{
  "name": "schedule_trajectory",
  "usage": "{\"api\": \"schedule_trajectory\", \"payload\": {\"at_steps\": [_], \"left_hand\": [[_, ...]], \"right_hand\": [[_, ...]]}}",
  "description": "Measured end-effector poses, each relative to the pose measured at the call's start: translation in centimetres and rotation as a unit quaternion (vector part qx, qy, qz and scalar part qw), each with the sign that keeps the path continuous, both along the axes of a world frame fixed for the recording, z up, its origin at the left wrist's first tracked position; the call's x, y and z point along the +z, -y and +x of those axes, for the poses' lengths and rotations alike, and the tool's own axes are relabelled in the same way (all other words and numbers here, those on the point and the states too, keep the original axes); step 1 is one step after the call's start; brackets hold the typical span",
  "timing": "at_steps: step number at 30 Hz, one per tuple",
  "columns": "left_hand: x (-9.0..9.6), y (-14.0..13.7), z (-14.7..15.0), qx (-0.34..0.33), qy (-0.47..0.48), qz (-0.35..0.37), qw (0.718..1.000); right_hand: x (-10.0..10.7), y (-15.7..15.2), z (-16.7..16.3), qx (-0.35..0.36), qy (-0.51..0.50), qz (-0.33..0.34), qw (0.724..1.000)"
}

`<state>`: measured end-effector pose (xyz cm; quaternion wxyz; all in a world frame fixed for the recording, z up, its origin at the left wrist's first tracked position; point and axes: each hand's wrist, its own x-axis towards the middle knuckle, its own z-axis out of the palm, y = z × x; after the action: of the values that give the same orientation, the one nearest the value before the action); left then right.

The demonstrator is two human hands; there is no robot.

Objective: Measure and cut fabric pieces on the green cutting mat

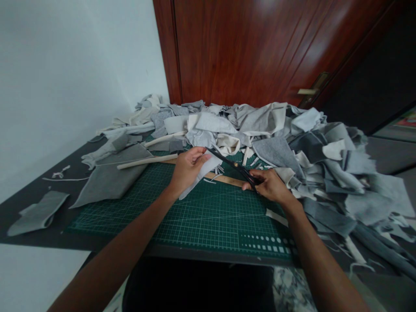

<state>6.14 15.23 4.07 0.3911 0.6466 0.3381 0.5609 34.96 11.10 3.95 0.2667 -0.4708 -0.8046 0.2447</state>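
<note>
My left hand (189, 167) pinches a small light-grey piece of fabric (210, 162) over the green cutting mat (201, 221). In my right hand (268, 184) is a pair of black scissors (235, 164), fingers wrapped round the handles. Its blades point left and reach the top edge of the fabric by my left thumb. Beneath both hands lies a wooden ruler (227, 179), partly covered. Thin fabric snippets (218, 170) are scattered on the mat and ruler under the blades.
A long heap of grey and cream fabric scraps (256, 119) lines the back and right of the dark table (19, 190). Larger grey fabric (113, 175) and a folded piece (39, 213) lie left. Behind stand a white wall (81, 56) and a wooden door (243, 52).
</note>
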Motion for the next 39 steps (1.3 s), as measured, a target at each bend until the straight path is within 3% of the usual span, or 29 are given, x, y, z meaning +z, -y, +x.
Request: {"api": "schedule_trajectory", "payload": {"at_steps": [9, 21, 39], "left_hand": [[-0.6, -0.7, -0.4, 0.073, 0.013, 0.03, 0.997], [-0.5, -0.6, 0.3, -0.015, 0.12, 0.005, 0.993], [-0.8, -0.6, 0.5, 0.0, 0.092, 0.011, 0.996]], "right_hand": [[0.2, -0.1, 0.4, -0.006, 0.032, -0.001, 0.999], [-0.2, -0.1, -0.1, 0.019, 0.055, -0.018, 0.998], [-0.4, -0.1, -0.9, 0.019, 0.017, -0.012, 1.0]]}}
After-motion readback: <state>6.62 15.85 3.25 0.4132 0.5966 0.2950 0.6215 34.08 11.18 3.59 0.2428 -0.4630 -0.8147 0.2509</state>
